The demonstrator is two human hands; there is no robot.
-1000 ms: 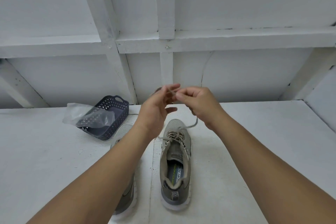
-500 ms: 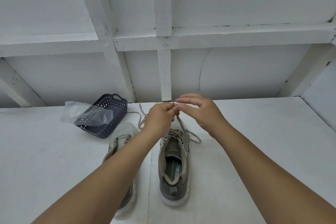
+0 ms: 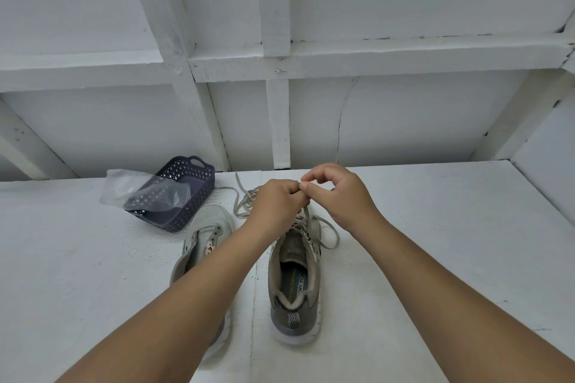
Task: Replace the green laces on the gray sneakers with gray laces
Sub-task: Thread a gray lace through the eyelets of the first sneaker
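Gray lace (image 3: 306,217) limp, flat, pinched by left hand (image 3: 277,202), right hand (image 3: 336,193).

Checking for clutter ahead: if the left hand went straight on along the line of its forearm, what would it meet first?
The left hand points up-right toward the right hand; their fingertips already meet on the gray lace, so that hand comes first. Beyond, probably only bare white tabletop and wall, though depth is unclear.

Both hands meet above the right sneaker (image 3: 295,261): the left hand (image 3: 275,205) and right hand (image 3: 340,196) pinch a gray lace (image 3: 329,235) between their fingers (image 3: 312,172). The left sneaker (image 3: 203,238) lies beside it on the white worktop (image 3: 435,242), near a dark basket (image 3: 180,193) holding a clear plastic bag (image 3: 124,185).
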